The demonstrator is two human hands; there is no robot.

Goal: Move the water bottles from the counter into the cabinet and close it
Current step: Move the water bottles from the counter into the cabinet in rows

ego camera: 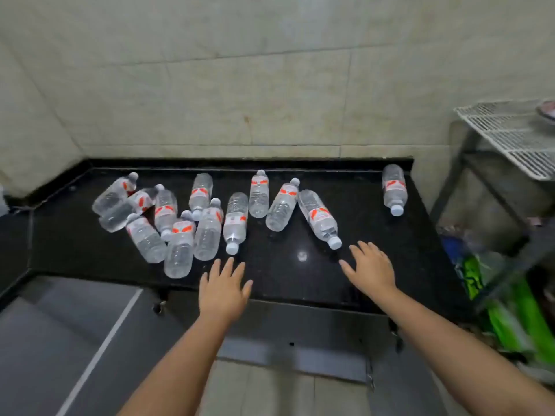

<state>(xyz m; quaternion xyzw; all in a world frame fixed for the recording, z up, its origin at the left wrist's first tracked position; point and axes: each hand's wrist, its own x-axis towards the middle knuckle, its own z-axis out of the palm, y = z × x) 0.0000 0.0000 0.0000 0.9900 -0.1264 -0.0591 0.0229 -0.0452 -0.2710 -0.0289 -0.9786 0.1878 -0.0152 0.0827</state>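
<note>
Bottles: about a dozen clear plastic water bottles with red labels and white caps (235,223) are lying on their sides on the shiny black stone counter (369,265).
Left hand (223,291): it is reaching out flat, fingers spread, holding nothing.
Right hand (371,270): it is doing the same, near the closest bottle's white cap (334,242).
Feel: they are looking full, so a bit heavy (and round, so they may roll).
Grab spot: around the middle, on the label.
Cabinet: the grey door (294,340) under the counter is looking shut.

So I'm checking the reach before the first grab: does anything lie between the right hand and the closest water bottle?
Nothing visible does. The right hand hovers open over bare black counter, and the nearest bottle lies just beyond its fingertips, white cap toward the hand.
</note>
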